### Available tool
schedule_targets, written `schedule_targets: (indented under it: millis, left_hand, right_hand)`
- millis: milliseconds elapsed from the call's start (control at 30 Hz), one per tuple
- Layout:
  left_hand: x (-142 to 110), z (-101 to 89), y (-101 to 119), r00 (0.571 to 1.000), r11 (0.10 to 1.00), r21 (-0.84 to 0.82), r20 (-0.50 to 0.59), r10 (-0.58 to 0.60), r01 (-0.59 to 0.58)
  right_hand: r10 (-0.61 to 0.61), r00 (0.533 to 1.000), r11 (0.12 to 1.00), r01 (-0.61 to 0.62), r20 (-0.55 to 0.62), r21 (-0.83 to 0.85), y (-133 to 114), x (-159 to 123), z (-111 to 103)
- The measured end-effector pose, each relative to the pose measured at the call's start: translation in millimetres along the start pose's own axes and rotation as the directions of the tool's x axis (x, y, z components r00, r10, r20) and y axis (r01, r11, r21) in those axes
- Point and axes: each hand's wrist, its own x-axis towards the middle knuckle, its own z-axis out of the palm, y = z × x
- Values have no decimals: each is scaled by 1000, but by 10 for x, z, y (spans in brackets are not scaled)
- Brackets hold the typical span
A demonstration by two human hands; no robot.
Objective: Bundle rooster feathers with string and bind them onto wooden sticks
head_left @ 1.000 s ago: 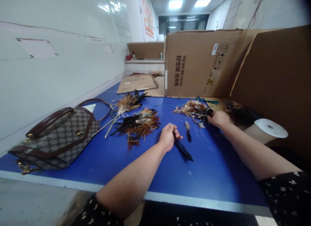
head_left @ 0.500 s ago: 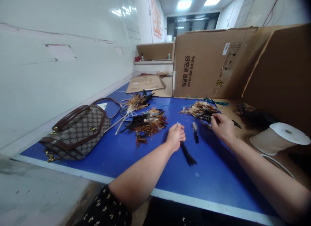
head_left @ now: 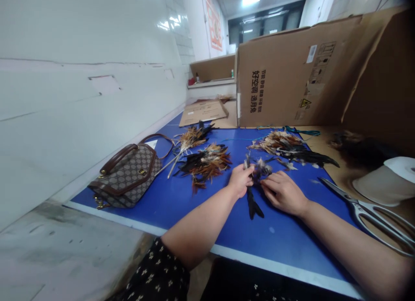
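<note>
My left hand (head_left: 240, 181) is closed round black feathers (head_left: 254, 207), whose dark tips hang out below the fist while the pale quill ends stick up above it. Close by on its right, my right hand (head_left: 285, 192) has its thumb and fingers pinched together at a dark feather with grey fluff (head_left: 263, 168). That feather is blurred and partly hidden by the fingers. Beyond my right hand lies a pile of brown, cream and black feathers (head_left: 281, 142). To the left of my hands rest a brown-and-black feather bundle (head_left: 207, 159) and another feather bundle (head_left: 193, 137) with pale sticks.
A patterned handbag (head_left: 129, 175) stands on the blue table (head_left: 207, 214) at the left. Large scissors (head_left: 356, 206) and a white spool (head_left: 382, 180) are at the right. A big cardboard box (head_left: 285, 85) closes off the back, with flat cardboard (head_left: 202, 113) beside it.
My right hand has come from the right-hand feather pile to beside my left hand, bringing a feather. The view has shifted, and the scissors now show. My left hand still grips its feathers.
</note>
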Motion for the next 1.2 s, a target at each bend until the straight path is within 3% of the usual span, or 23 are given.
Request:
schedule_targets:
  millis: [333, 567, 700, 900, 1000, 1100, 1200]
  left_hand:
    - [8, 0, 63, 998, 998, 3, 12, 61, -61]
    - [-52, 2, 15, 984, 994, 77, 166, 64, -77]
    - [-114, 33, 7, 964, 990, 94, 253, 82, -109]
    - [-122, 16, 44, 977, 988, 151, 212, 5, -38]
    - [-126, 19, 67, 979, 978, 206, 194, -55, 14]
    - [-145, 29, 69, 971, 969, 245, 226, -82, 25]
    - [-167, 20, 55, 954, 955, 295, 286, -93, 5]
  right_hand:
    - [-46, 997, 996, 42, 56, 80, 40, -20, -84]
    - [186, 970, 977, -166, -155, 132, 59, -34, -37]
    - [159, 981, 968, -133, -108, 210, 57, -22, 56]
    - [142, 984, 955, -107, -109, 275, 126, -66, 159]
    - [257, 956, 931, -205, -143, 302, 185, -91, 144]
    - [406, 885, 889, -325, -228, 322, 246, -105, 125]
    - [470, 833, 867, -373, -292, 330, 290, -119, 131]
